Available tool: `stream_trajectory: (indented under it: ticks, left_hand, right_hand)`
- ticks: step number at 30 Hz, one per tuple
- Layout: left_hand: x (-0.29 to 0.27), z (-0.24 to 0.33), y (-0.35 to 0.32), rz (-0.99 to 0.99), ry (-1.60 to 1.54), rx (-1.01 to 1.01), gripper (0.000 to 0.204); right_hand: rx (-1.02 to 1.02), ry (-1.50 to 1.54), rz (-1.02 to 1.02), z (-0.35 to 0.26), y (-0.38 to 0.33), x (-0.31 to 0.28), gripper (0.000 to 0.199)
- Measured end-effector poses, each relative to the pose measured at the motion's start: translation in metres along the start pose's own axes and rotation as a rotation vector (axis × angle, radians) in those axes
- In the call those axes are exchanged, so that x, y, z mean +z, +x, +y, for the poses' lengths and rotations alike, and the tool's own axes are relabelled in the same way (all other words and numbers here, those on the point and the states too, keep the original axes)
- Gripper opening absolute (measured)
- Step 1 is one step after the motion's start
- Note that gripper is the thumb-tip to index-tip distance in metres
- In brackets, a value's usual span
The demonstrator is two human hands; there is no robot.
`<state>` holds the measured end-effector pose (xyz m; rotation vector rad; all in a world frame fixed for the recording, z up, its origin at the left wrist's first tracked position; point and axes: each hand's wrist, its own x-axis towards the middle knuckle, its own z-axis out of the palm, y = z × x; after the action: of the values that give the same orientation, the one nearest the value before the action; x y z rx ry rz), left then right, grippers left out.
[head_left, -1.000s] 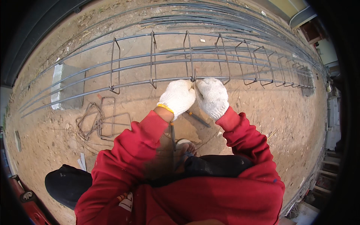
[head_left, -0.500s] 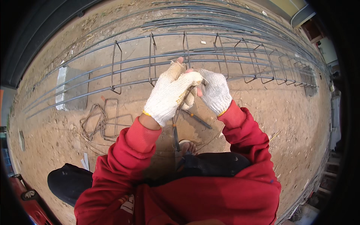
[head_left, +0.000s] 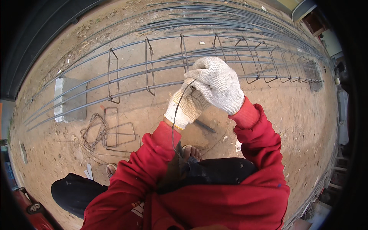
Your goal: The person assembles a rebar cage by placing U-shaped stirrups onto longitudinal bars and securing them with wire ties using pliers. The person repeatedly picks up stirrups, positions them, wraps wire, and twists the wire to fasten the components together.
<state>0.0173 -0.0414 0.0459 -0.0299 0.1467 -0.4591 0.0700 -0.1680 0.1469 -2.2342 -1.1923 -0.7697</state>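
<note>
Glove grip: left hand and right hand meet with bent fingers, the right one partly over the left; a thin wire is held where they meet, but from my distant seat I cannot tell which fingers pinch it
Wire: it hangs in a long curve in front of the left glove and looks not yet wrapped on any bar, as far as I can see
Cage: the steel cage lies across my view, just beyond the gloves; its nearest low corner is hidden from me
Hoops done: many hoops stand along the bars, from the left of the gloves to the far right; I cannot judge how firmly each is tied
Hoops left: bar ends over the grey block carry none, and loose hoops lie on the soil, so I judge the work is only partly complete
Tool: one dark handle lies near the left glove
</note>
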Motion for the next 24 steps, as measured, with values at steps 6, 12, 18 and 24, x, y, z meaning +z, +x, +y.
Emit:
stream_trajectory:
  ticks: [6, 12, 18, 24]
  left_hand:
    - [-0.006, -0.011, -0.012, -0.189, -0.144, -0.033, 0.024]
    - [-0.019, 0.014, -0.019, -0.03, -0.033, -0.098, 0.022]
    - [-0.012, 0.03, -0.023, 0.047, 0.122, -0.128, 0.023]
    - [0.003, 0.061, -0.025, 0.033, 0.042, -0.284, 0.025]
  right_hand:
    - [0.741, 0.837, -0.235, 0.025, 0.022, 0.03, 0.027]
    - [0.904, 1.482, -0.051, 0.035, 0.013, 0.046, 0.03]
    - [0.938, 1.655, -0.003, 0.05, -0.007, 0.045, 0.032]
    - [0.207, 0.791, -0.132, 0.049, -0.047, 0.022, 0.02]
